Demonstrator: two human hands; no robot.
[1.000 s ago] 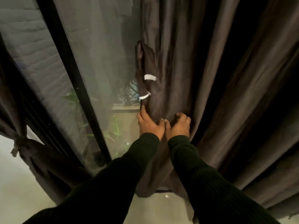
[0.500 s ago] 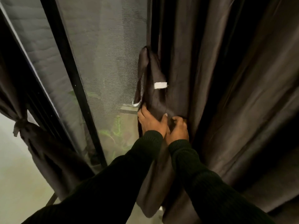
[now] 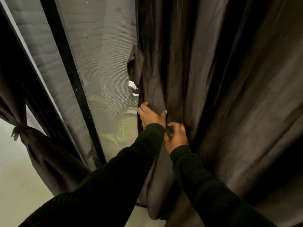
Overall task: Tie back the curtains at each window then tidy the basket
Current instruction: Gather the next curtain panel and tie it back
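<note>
A dark brown curtain [image 3: 213, 95] hangs in heavy folds over the right side of the window. At its left edge a fabric tie-back strip [image 3: 133, 63] with white tags [image 3: 132, 84] dangles against the screen. My left hand [image 3: 151, 116] grips a bunched fold of the curtain edge just below the tags. My right hand [image 3: 176, 136] sits lower and to the right, fingers curled into the fabric; its fingertips are blurred. A second curtain [image 3: 37, 145] at far left is gathered with a knotted tie [image 3: 18, 130].
A mesh window screen [image 3: 101, 63] with a black vertical frame bar [image 3: 70, 79] fills the middle left. Green plants show faintly beyond the screen. Pale floor [image 3: 16, 185] lies at lower left. No basket is in view.
The tie-back strip swung left so its white tags now hang off the curtain edge. My right hand dropped lower, away from the left hand. The view moved closer.
</note>
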